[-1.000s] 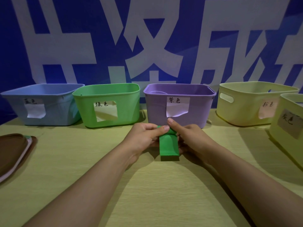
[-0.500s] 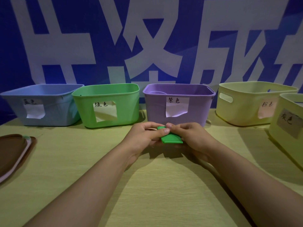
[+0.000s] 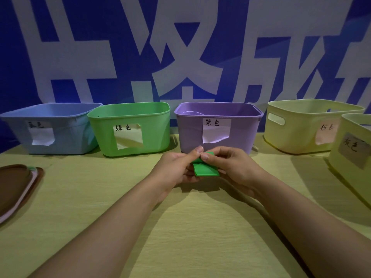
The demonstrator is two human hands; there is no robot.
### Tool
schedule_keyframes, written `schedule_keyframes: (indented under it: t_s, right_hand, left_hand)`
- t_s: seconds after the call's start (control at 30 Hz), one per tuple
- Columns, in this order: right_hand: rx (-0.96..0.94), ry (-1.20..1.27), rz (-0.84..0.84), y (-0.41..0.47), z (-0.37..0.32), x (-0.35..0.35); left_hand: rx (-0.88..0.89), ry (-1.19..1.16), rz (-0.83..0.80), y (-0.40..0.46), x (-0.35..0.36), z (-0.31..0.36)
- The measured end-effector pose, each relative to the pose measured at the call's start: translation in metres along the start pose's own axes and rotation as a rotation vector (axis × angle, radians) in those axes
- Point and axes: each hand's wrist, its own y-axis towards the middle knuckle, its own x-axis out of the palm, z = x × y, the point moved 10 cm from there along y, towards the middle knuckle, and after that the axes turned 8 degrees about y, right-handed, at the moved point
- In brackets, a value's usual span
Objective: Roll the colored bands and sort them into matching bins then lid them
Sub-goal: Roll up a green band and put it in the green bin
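Head view
Band: a green band (image 3: 205, 169), flat and wide, its far end curled into a small roll and its near end lying as a smooth flap (matte, with no markings that show). It is held just in front of the purple bin (image 3: 218, 127), above the table (image 3: 180, 237).
Left hand: the left hand (image 3: 178, 167) grips the band's left edge, fingers curled under it and the thumb up at the rolled end.
Right hand: the right hand (image 3: 230, 167) pinches the rolled end from the right, its thumb tip lying on top of the roll.
Bins: the purple bin stands in the middle of an open row; the green bin (image 3: 130, 128) is just to its left, the blue bin (image 3: 50, 127) further left. To its right stand a yellow bin (image 3: 301, 125) and, nearer the camera, a second yellow bin (image 3: 353, 153). Each carries a handwritten paper label.
Lids: a stack of brown lids (image 3: 16, 187) lies far to the left of the purple bin, cut by the frame edge.
Surface: pale wood-grain table, crossed by the shadows of both forearms.
Room: a blue wall (image 3: 100, 27) with large white characters rises behind the purple bin.
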Motion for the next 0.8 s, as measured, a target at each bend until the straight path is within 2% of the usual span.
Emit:
schedule_keyframes:
  t_s: [0.3, 0.47, 0.8]
  right_hand:
    - [0.106, -0.020, -0.008, -0.007, 0.007, 0.007]
    - [0.176, -0.131, 0.116, -0.008, 0.009, -0.005]
    - [0.134, -0.120, 0.132, -0.007, 0.008, -0.008]
  left_hand:
    - [0.048, -0.022, -0.002, 0.001, -0.003, 0.005]
    - [0.063, 0.009, -0.016, 0.004, -0.001, 0.004]
    - [0.058, 0.008, -0.020, 0.005, -0.001, 0.002]
